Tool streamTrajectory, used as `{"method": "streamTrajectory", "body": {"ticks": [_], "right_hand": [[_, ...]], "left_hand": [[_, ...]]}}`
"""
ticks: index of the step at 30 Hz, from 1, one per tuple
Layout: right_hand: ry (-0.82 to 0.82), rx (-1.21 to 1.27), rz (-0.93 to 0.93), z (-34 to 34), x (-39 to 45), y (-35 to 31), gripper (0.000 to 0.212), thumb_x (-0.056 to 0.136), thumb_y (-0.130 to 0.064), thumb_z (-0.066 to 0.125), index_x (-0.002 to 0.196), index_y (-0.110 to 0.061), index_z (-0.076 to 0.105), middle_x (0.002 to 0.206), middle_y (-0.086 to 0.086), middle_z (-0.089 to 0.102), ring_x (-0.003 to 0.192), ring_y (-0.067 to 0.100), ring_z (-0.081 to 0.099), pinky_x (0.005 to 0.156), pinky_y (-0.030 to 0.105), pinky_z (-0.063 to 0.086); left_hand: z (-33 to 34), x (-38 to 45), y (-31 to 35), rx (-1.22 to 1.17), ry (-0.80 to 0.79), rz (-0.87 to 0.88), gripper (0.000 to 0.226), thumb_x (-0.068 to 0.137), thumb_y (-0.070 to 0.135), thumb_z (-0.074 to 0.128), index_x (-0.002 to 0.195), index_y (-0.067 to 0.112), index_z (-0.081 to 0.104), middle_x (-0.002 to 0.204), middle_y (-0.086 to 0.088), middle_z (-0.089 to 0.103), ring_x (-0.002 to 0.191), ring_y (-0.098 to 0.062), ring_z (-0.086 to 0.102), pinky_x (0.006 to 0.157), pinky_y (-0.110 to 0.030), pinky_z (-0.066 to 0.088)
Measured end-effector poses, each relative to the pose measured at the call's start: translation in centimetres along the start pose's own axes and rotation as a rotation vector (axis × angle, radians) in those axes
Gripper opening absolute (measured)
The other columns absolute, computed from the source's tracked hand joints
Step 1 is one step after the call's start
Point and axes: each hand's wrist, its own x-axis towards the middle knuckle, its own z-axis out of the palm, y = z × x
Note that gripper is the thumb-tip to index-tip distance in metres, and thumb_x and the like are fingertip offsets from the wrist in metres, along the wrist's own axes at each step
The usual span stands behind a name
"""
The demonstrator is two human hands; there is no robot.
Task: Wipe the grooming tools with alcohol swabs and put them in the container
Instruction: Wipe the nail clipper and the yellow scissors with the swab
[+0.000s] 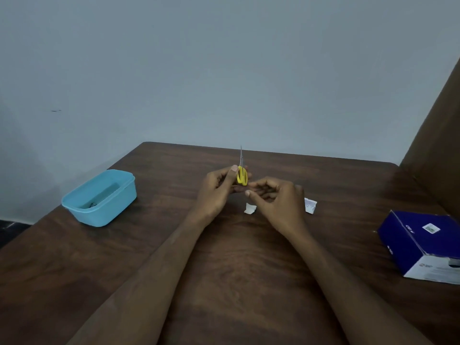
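A dark brown wooden table (104, 270) stands against a plain pale blue-grey wall (224, 58), with a dark blue box (420, 235) with a white end lying near the table's right edge and something brown (438, 145) rising behind it.

Print marks the dark blue cardboard box (420, 235) and the small white sachet (310, 205), all too blurred to read.
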Motion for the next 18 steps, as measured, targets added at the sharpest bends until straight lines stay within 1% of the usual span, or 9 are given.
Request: {"method": "streamTrajectory", "body": {"ticks": [2, 4, 6, 8, 9, 11, 14, 16, 18], "right_hand": [[-0.089, -0.194, -0.137, -0.5, -0.3, -0.1, 0.01, 0.083, -0.023, 0.09, 0.092, -0.022, 0.085, 0.085, -0.008, 0.078, 0.077, 0.01, 0.072, 0.077, 0.033, 0.058], [-0.222, -0.366, -0.247, -0.5, -0.5, -0.3, 0.007, 0.086, -0.023, 0.087, 0.089, -0.018, 0.084, 0.086, 0.0, 0.076, 0.081, 0.022, 0.07, 0.081, 0.04, 0.054], [-0.316, -0.476, -0.263, -0.3, -0.6, -0.4, 0.008, 0.09, -0.022, 0.082, 0.09, -0.014, 0.083, 0.088, 0.005, 0.072, 0.084, 0.027, 0.067, 0.082, 0.041, 0.051], [-0.307, -0.483, -0.247, -0.1, -0.4, -0.4, 0.006, 0.09, -0.017, 0.081, 0.087, -0.011, 0.081, 0.087, 0.008, 0.072, 0.084, 0.029, 0.067, 0.081, 0.041, 0.051], [-0.262, -0.463, -0.25, 0.0, -0.3, -0.3, 0.005, 0.089, -0.014, 0.083, 0.085, -0.01, 0.081, 0.085, 0.009, 0.072, 0.082, 0.029, 0.068, 0.079, 0.043, 0.053], [-0.075, -0.373, -0.228, 0.0, -0.3, 0.1, 0.005, 0.087, -0.01, 0.085, 0.085, -0.012, 0.082, 0.081, 0.005, 0.072, 0.075, 0.023, 0.068, 0.073, 0.041, 0.056], [0.281, -0.184, -0.161, -0.5, 0.2, 0.4, 0.003, 0.091, -0.017, 0.085, 0.091, -0.019, 0.083, 0.086, -0.007, 0.073, 0.077, 0.005, 0.069, 0.072, 0.024, 0.055], [0.39, -0.152, -0.145, -0.7, 0.5, 0.5, 0.002, 0.093, -0.022, 0.084, 0.092, -0.021, 0.084, 0.089, -0.01, 0.073, 0.083, 0.006, 0.07, 0.075, 0.025, 0.055], [0.4, -0.162, -0.123, -0.6, 0.6, 0.9, 0.004, 0.093, -0.025, 0.084, 0.091, -0.021, 0.083, 0.089, -0.011, 0.073, 0.087, 0.013, 0.07, 0.074, 0.031, 0.055]], "left_hand": [[0.4, 0.4, 0.4, -0.178, 0.037, -0.078, 0.038, 0.116, 0.02, 0.044, 0.111, -0.002, 0.075, 0.119, -0.008, 0.08, 0.113, -0.022, 0.077, 0.088, -0.031, 0.063], [0.7, 0.8, 0.8, -0.391, 0.067, -0.143, 0.037, 0.116, 0.02, 0.042, 0.108, 0.002, 0.073, 0.114, -0.002, 0.081, 0.108, -0.018, 0.078, 0.083, -0.028, 0.062], [0.9, 1.0, 1.2, -0.528, 0.089, -0.175, 0.037, 0.116, 0.023, 0.041, 0.111, 0.004, 0.072, 0.112, -0.002, 0.082, 0.105, -0.015, 0.079, 0.083, -0.028, 0.063], [1.0, 1.2, 1.5, -0.568, 0.096, -0.211, 0.039, 0.116, 0.028, 0.041, 0.115, 0.006, 0.073, 0.11, -0.003, 0.083, 0.102, -0.013, 0.078, 0.085, -0.027, 0.064], [1.0, 1.2, 1.6, -0.572, 0.091, -0.23, 0.04, 0.115, 0.03, 0.041, 0.117, 0.007, 0.073, 0.109, -0.004, 0.083, 0.1, -0.013, 0.078, 0.085, -0.027, 0.064], [1.0, 1.1, 1.6, -0.57, 0.072, -0.269, 0.042, 0.115, 0.032, 0.041, 0.12, 0.005, 0.073, 0.11, -0.008, 0.082, 0.098, -0.015, 0.077, 0.085, -0.027, 0.065], [1.5, 0.6, 1.5, -0.479, -0.005, -0.311, 0.044, 0.116, 0.033, 0.041, 0.116, 0.007, 0.076, 0.11, -0.012, 0.081, 0.097, -0.018, 0.077, 0.087, -0.027, 0.064], [2.1, 0.0, 1.5, -0.422, -0.089, -0.327, 0.044, 0.115, 0.031, 0.043, 0.105, 0.011, 0.081, 0.103, -0.011, 0.082, 0.093, -0.018, 0.079, 0.084, -0.027, 0.065], [2.9, -0.5, 1.6, -0.432, -0.157, -0.355, 0.046, 0.115, 0.03, 0.046, 0.094, 0.013, 0.084, 0.097, -0.006, 0.081, 0.091, -0.016, 0.079, 0.08, -0.026, 0.064]]}}
